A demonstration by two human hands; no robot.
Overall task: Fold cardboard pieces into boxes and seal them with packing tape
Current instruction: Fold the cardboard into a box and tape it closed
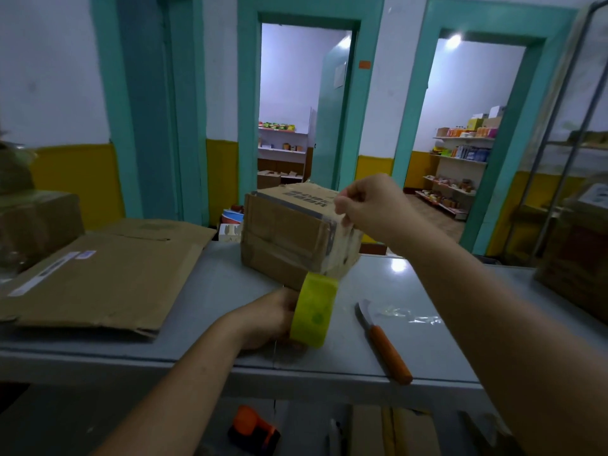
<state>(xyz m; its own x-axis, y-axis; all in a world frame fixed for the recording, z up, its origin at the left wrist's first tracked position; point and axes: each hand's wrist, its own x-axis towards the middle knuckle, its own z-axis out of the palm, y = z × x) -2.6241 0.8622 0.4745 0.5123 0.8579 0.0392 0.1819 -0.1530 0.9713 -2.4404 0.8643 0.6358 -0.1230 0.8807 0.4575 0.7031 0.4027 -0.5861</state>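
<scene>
Head view: folded box (289, 232) is being taped; roll (316, 309) is clasped in left grip (269, 319), tape end (342, 227) pinched by right grip (365, 205); flat cardboard (98, 274) not yet folded.

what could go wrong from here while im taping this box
1. The tape strip runs from the tape roll in the left hand up to the right hand's pinch at the top corner of the box. Pulled askew, it may wrinkle or stick to itself.
2. Only that pinch steadies the box, so a hard tug might slide or tip it.
3. The knife lies with its handle at the front edge of the table. A forearm sweep could knock it off.
</scene>
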